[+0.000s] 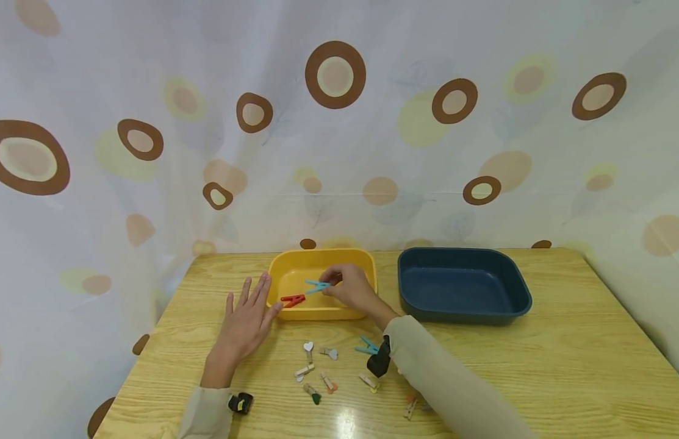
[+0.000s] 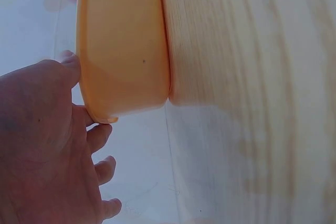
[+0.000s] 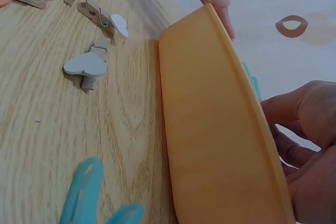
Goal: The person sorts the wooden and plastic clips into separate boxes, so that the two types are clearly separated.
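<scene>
My right hand (image 1: 351,288) pinches a light blue plastic clothespin (image 1: 316,286) over the inside of the yellow tray (image 1: 317,314). A red clothespin (image 1: 293,300) shows at the tray's front left. With fingers spread, my left hand (image 1: 246,323) rests against the tray's left side, its thumb over the rim. In the left wrist view, fingertips of the left hand (image 2: 47,135) touch the tray's corner. The right wrist view shows the right hand (image 3: 310,135) reaching behind the tray wall (image 3: 215,119), which hides most of the clothespin.
A dark blue tray (image 1: 462,317) stands to the right. Another light blue clothespin (image 1: 368,346) lies by the right wrist. Several small wooden clothespins with hearts, including a white one (image 1: 308,347) and a green one (image 1: 313,393), lie in front on the table. A patterned curtain (image 1: 339,152) hangs behind.
</scene>
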Motion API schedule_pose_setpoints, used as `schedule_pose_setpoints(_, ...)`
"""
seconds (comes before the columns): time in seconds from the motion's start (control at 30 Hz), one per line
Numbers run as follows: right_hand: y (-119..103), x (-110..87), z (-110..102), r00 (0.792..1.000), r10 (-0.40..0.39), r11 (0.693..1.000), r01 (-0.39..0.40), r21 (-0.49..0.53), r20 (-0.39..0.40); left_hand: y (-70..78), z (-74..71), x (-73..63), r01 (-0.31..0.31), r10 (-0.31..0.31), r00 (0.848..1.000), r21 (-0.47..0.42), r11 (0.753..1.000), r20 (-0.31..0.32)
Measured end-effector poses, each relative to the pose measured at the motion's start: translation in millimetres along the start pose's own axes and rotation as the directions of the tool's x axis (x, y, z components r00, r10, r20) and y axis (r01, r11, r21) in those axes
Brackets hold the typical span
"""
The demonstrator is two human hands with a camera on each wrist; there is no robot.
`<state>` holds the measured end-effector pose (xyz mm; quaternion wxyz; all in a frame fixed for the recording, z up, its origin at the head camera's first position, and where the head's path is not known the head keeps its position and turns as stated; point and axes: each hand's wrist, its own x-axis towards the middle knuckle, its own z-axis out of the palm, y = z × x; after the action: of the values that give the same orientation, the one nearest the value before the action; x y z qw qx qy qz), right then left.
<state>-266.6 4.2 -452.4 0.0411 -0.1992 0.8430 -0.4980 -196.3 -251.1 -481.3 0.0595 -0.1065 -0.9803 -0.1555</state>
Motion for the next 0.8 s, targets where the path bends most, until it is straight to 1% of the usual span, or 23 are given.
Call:
schedule_pose_setpoints(0.1,0,4.5,2,1.000,0.020,1.000,-0.020,-0.010,0.014,0.0,-0.2,0.3,-0.003,0.003,1.000,-0.002,1.000,-0.003)
schedule_pose_setpoints(0.2,0,7.8,4,0.999,0.024,1.000,-0.023,-0.021,0.028,0.2,-0.4,0.4,-0.003,0.003,1.000,0.002,1.000,0.000)
schedule_pose_setpoints(0.4,5,14.0,7,0.999,0.010,0.998,-0.007,-0.066,0.047,0.8,-1.4,-0.1,0.000,0.000,1.000,0.007,1.000,-0.003)
schedule_pose_setpoints(0.63,10,17.5,10,0.996,0.002,0.997,0.004,-0.074,0.090,0.7,-1.6,-0.2,0.002,-0.002,1.000,-0.020,1.000,0.001)
schedule_pose_setpoints(0.8,13,18.7,13,0.993,-0.021,0.996,0.031,-0.087,0.116,-0.1,-0.9,-0.4,0.006,-0.006,1.000,-0.020,1.000,0.003)
